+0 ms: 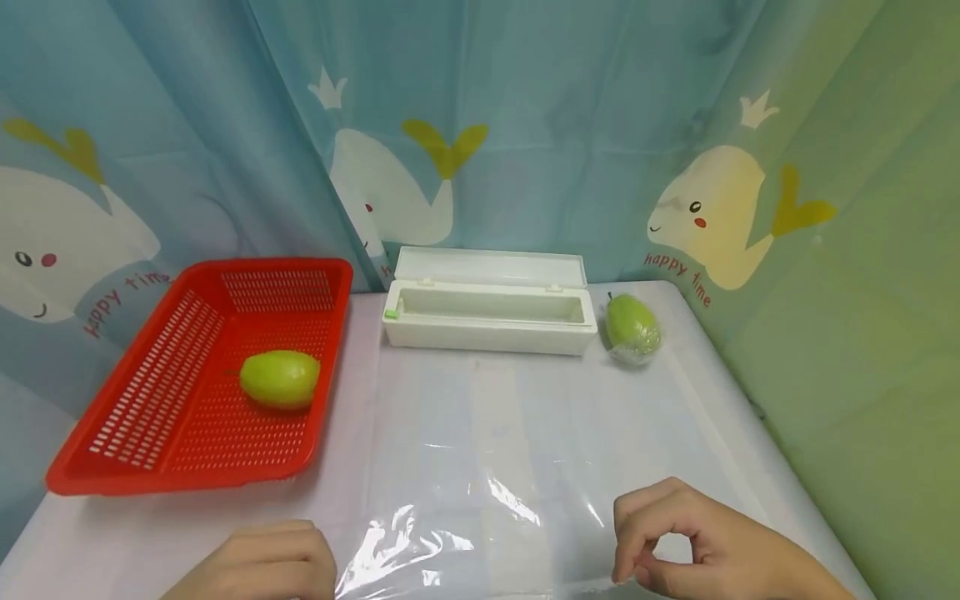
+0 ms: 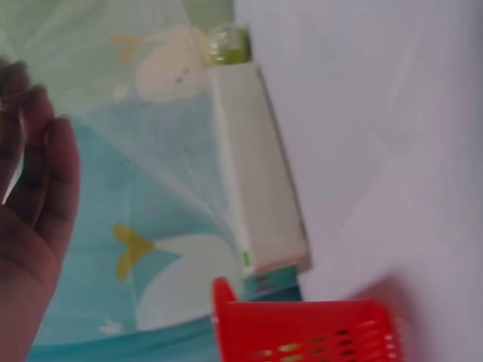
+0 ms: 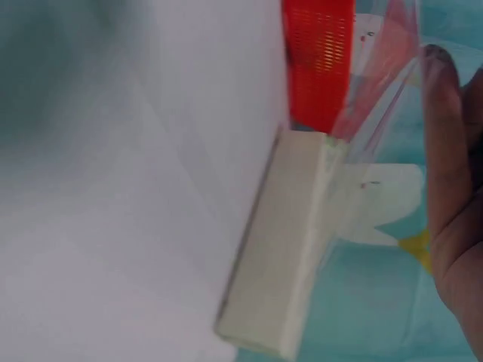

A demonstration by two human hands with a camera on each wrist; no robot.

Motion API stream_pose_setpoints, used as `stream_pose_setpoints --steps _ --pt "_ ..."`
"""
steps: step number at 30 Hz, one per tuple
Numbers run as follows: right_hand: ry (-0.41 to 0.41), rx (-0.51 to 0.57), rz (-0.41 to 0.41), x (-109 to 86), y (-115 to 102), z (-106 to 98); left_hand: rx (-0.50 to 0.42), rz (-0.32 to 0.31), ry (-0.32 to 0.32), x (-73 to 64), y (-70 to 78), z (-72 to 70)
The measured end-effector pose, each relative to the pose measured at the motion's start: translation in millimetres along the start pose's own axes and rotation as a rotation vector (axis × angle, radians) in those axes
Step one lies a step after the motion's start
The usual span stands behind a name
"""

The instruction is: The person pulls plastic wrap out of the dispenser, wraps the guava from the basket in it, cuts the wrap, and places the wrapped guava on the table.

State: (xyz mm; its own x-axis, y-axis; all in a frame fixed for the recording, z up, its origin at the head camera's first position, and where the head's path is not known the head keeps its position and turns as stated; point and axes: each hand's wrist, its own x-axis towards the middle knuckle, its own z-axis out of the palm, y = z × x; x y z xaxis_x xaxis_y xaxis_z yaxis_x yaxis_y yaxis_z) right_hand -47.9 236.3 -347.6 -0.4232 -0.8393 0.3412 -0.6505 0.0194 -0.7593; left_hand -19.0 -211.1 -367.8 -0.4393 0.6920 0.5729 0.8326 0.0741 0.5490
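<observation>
A sheet of clear plastic wrap [image 1: 513, 500] stretches from the white dispenser box [image 1: 487, 336] toward me over the table. At its near edge my right hand [image 1: 705, 542] pinches a corner between thumb and forefinger. Curled fingers of my left hand [image 1: 262, 562] hold the other near corner; its thumb is hidden in the head view. The film also shows sloping up from the box [image 3: 275, 241] to the fingertips in the right wrist view. One green pear [image 1: 281, 379] lies in a red basket [image 1: 97, 479]. Another pear [image 1: 632, 323], partly covered in film, sits right of the box.
The box's lid [image 1: 491, 267] stands raised at the back, with a small green slider [image 1: 391, 314] at the box's left end. Blue and green curtains [image 1: 562, 108] with whale prints close off the table's [image 1: 750, 467] back and right sides.
</observation>
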Motion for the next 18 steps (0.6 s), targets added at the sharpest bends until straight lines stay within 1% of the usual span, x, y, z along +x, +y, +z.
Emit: stream_pose_setpoints --steps 1,3,5,6,8,10,11,13,15,17,18 --pt "-0.003 -0.005 0.032 -1.7 2.5 3.0 -0.01 -0.005 -0.013 -3.2 -4.8 2.4" --pt "-0.014 -0.03 0.116 -5.1 6.4 9.0 -0.016 -0.037 -0.04 -9.8 -11.9 7.1" --pt "-0.033 -0.039 0.25 -8.5 8.4 14.8 0.007 -0.063 -0.065 -15.2 -16.8 13.0" --pt "-0.045 -0.046 0.31 -10.0 10.2 17.8 0.041 -0.051 -0.082 -16.4 -19.2 15.4" --pt "-0.065 -0.055 0.401 -13.7 15.1 24.5 0.087 -0.021 -0.108 -18.5 -23.5 20.7" --pt "-0.08 -0.049 0.429 -16.7 22.0 31.0 0.135 0.005 -0.141 -20.9 -27.3 24.9" --pt "-0.088 -0.052 0.429 -18.3 25.9 33.9 0.147 -0.008 -0.167 -22.0 -28.3 26.5" --pt "-0.092 -0.062 0.4 -21.1 33.9 39.4 0.156 -0.045 -0.216 -26.0 -30.9 29.6" --pt "-0.103 -0.087 0.366 -22.2 40.4 43.7 0.172 -0.105 -0.266 -29.6 -33.1 32.3" --pt "-0.113 -0.097 0.365 -22.7 45.3 47.1 0.184 -0.17 -0.314 -32.5 -35.3 35.3" --pt "-0.117 -0.104 0.35 -22.8 47.9 48.8 0.182 -0.201 -0.335 -33.7 -36.5 36.7"
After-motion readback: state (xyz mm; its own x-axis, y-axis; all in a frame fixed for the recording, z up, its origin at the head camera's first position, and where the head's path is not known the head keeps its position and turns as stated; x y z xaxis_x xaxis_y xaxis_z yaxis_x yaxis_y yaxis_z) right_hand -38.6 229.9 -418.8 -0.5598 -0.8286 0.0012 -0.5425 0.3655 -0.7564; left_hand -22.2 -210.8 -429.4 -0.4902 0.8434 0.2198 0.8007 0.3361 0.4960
